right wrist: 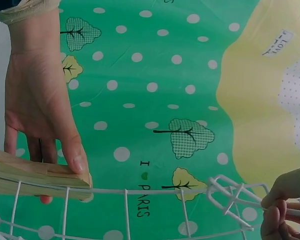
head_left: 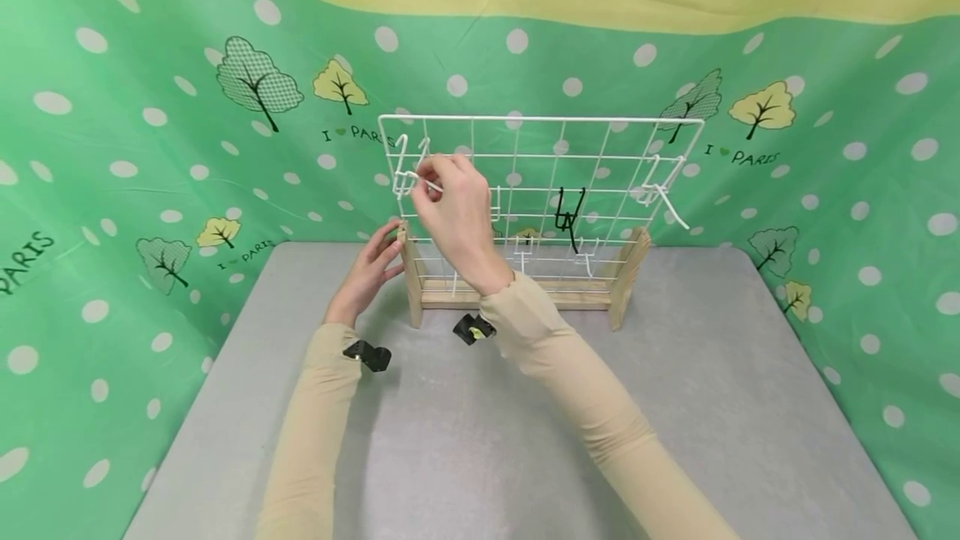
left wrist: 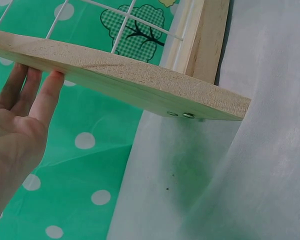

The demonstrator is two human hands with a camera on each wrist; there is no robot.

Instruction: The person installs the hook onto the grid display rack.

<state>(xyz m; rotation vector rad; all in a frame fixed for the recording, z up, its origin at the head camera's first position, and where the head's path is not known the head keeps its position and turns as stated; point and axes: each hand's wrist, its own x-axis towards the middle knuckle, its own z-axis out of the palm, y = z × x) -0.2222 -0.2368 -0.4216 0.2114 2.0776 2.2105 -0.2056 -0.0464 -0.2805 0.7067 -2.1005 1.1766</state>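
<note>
My right hand (head_left: 465, 207) pinches the rod of a white wire hook (right wrist: 232, 201) between thumb and fingers. The hook's double-wire back lies against the upper left of a white wire grid rack (head_left: 540, 118). Lower down on that side, my left hand (head_left: 366, 272) holds the top of the rack's left wooden post (head_left: 411, 283). Its thumb lies along one face of the post, and several fingers reach behind it. In the left wrist view, fingertips (left wrist: 55, 77) touch the post's outer face.
A black hook (head_left: 567, 219) hangs mid-grid. Another white hook (head_left: 670, 205) hangs at the upper right, with smaller white ones near the bottom. The right wooden post (head_left: 630, 277) stands on a grey table (head_left: 465, 432). Green patterned cloth (head_left: 172, 190) surrounds the table.
</note>
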